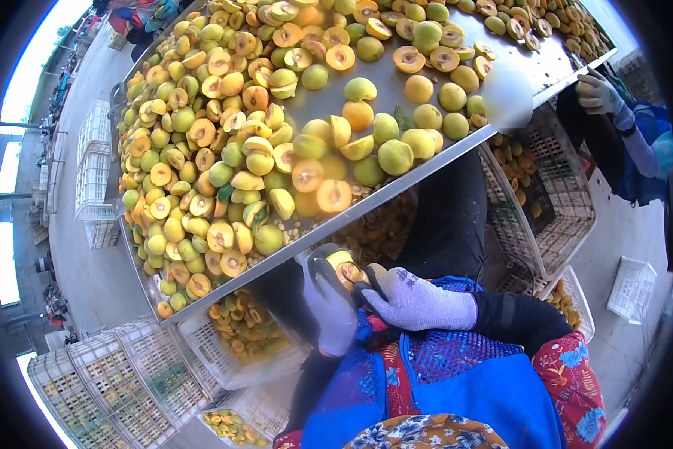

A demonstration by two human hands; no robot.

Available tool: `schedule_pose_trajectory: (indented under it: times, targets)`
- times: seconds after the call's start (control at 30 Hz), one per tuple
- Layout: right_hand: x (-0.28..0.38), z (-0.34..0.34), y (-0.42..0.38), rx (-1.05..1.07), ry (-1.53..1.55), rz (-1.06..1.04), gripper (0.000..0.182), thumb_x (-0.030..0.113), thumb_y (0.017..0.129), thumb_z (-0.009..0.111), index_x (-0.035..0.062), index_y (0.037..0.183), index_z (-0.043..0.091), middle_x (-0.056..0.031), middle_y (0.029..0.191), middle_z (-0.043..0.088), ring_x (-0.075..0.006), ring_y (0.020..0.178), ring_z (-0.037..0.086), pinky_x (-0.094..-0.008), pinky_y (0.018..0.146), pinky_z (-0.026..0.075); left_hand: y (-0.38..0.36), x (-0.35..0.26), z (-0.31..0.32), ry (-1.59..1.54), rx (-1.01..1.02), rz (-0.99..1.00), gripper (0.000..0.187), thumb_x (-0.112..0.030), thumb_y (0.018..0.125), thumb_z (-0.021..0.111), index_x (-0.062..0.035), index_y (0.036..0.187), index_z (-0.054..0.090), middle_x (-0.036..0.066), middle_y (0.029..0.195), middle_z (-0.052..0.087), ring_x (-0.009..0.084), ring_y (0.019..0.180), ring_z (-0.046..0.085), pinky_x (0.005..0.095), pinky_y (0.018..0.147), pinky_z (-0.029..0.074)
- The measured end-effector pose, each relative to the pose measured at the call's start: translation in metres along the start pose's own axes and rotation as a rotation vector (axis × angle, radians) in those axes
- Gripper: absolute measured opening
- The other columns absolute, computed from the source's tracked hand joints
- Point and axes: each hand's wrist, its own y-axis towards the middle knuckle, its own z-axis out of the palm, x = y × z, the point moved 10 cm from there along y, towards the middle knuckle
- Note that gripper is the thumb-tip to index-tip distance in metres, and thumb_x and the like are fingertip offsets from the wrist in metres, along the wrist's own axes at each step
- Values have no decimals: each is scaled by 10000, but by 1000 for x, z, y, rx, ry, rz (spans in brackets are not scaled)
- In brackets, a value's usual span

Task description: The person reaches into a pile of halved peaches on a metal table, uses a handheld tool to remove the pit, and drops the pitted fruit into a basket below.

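In front of my lap, just below the metal table's edge, my left hand (326, 303) in a lavender-grey glove with dark fingertips is closed around a cut apricot (345, 271). Its pale orange inside faces up. My right hand (415, 299), gloved alike, is closed against the right side of this fruit. Its fingertips meet the cut face; whatever they pinch is hidden. Above my hands, the metal table (329, 93) bears a heap of whole and halved apricots (202, 135), some showing brown pits.
A raised metal rim (396, 187) runs between my hands and the heap. Crates of fruit pieces (235, 355) stand below left, beside stacked white crates (112, 374). Another crate (576, 202) stands at right. A co-worker's gloved hand (598, 93) is by the table's far right corner.
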Motion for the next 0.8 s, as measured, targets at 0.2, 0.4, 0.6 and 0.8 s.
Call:
schedule_pose_trajectory:
  times: [0.2, 0.4, 0.6, 0.8]
  targets:
    - [-12, 10, 7, 302, 549, 395, 383, 322, 1006, 458, -54, 1024, 533, -222, 786, 590, -356, 762, 638, -475, 659, 486, -3, -16, -4, 203, -7, 177, 290, -163, 1038, 393, 25, 1097, 606, 149, 938, 670, 230, 841, 659, 330, 771, 511]
    - [-28, 24, 0, 189, 306, 226, 384, 349, 998, 474, -31, 1004, 526, -243, 875, 595, -421, 843, 603, -480, 737, 467, 0, -9, 3, 308, 82, 76, 243, -108, 1002, 414, -23, 1090, 625, 168, 861, 675, 286, 810, 682, 369, 745, 518]
    - [-33, 56, -19, 498, 1215, 624, 351, 444, 1005, 496, 103, 980, 571, -45, 663, 558, -135, 450, 510, -282, 365, 380, -9, -25, 3, 331, 21, 361, 292, -184, 1039, 394, 28, 1063, 594, 141, 913, 662, 229, 844, 644, 330, 784, 499]
    - [5, 64, -23, 747, 2220, 721, 388, 422, 1034, 440, 64, 923, 542, -23, 541, 477, -102, 347, 401, -236, 306, 335, 2, 7, 14, -59, 204, 93, 450, -364, 1071, 346, 18, 1058, 582, 111, 938, 665, 169, 864, 629, 303, 809, 492]
